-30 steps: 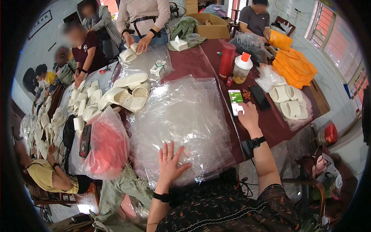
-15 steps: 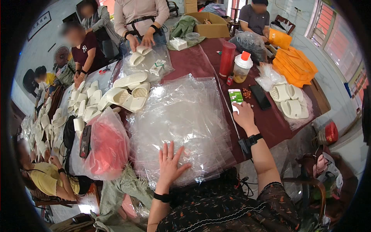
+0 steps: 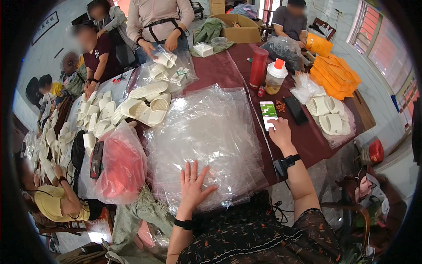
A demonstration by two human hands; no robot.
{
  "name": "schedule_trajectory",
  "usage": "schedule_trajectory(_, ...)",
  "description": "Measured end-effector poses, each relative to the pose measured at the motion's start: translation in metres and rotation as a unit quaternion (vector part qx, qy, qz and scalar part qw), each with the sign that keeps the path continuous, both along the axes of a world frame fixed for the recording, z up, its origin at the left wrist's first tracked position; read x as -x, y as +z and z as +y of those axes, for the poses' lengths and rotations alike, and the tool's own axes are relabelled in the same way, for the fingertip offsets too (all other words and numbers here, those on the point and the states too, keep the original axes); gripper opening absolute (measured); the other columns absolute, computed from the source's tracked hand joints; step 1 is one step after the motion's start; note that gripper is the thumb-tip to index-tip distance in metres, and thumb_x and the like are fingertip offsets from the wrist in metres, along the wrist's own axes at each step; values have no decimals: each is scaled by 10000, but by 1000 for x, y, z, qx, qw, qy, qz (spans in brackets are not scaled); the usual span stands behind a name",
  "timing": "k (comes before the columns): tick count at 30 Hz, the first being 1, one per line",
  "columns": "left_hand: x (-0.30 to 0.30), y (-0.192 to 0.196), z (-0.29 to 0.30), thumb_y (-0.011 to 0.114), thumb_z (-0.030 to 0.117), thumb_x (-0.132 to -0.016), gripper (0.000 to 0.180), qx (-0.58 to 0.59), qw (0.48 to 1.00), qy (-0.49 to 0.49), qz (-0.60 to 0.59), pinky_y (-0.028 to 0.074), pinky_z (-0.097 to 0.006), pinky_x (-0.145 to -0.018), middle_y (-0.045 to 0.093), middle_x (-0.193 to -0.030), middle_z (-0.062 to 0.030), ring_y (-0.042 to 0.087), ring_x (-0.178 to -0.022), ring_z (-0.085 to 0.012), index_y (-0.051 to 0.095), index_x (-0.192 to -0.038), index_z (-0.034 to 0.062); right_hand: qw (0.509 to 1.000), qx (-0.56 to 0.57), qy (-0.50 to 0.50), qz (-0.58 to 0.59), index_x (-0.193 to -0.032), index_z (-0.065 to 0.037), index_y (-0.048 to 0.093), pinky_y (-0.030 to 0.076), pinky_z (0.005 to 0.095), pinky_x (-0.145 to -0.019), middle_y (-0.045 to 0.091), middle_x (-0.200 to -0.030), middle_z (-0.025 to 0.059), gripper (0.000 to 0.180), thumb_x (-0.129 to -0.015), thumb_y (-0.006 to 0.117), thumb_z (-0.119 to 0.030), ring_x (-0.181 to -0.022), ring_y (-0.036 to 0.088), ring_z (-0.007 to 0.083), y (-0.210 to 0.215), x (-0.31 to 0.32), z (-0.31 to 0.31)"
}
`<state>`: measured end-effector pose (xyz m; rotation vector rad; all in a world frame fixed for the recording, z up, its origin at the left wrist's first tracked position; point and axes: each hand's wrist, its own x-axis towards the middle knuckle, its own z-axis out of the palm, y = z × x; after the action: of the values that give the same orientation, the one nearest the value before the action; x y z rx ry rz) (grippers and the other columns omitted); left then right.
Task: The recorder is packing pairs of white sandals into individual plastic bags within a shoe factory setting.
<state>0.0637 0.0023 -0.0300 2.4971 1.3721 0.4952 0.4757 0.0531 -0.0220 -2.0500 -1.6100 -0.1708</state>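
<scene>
My left hand (image 3: 192, 188) lies flat with fingers spread on the near edge of a stack of clear plastic bags (image 3: 210, 132). To the right of the stack, my right hand (image 3: 281, 133) touches the lower part of a lit smartphone (image 3: 267, 109) with an outstretched finger; the phone lies flat on the dark red tabletop (image 3: 307, 143). The right hand grips nothing, and its other fingers look partly bent. Beside the phone are a small heap of reddish-brown round bits (image 3: 280, 105) and a dark flat phone-like slab (image 3: 296, 110).
White slippers (image 3: 143, 110) pile up left of the bags, near a pink-filled plastic bag (image 3: 122, 165). A red tumbler (image 3: 259, 67), a lidded shaker cup (image 3: 275, 77), bagged slippers (image 3: 332, 119) and orange bags (image 3: 335, 75) stand at right. Several co-workers sit or stand around.
My right hand has shifted slightly on the phone, and the screen's lower part looks different. Across the table, a co-worker's hands have moved apart, one lifting a slipper in plastic. My left hand stays put.
</scene>
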Motion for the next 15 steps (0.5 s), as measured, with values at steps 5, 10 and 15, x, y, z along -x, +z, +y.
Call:
schedule_trajectory(5, 0, -1, 0, 730, 582, -791, 796, 0, 1000, 0, 2, 127, -565, -1210, 241, -1637, -155, 152, -1518, -399, 501, -1468, 231, 1000, 7, 7, 9, -1027, -122, 724, 499, 456, -844, 585, -981, 126, 240, -825, 595, -110, -973, 555, 334, -5, 1, 3)
schedule_trajectory(10, 0, 0, 0, 726, 591, -790, 799, 2, 1000, 0, 6, 126, -561, -1212, 237, -1639, -152, 153, -1518, -396, 499, -1469, 235, 1000, -9, 14, -4, -992, -119, 726, 508, 456, -839, 587, -974, 127, 210, -827, 596, -111, -972, 560, 340, -5, -1, 3)
schedule_trajectory(15, 0, -1, 1, 732, 582, -785, 804, 4, 1000, -1, 2, 119, -559, -1215, 236, -1640, -151, 150, -1519, -394, 492, -1472, 239, 1000, -13, -13, 12, -964, -137, 718, 484, 480, -905, 574, -931, 114, 187, -837, 585, -102, -961, 570, 355, -6, 0, 1)
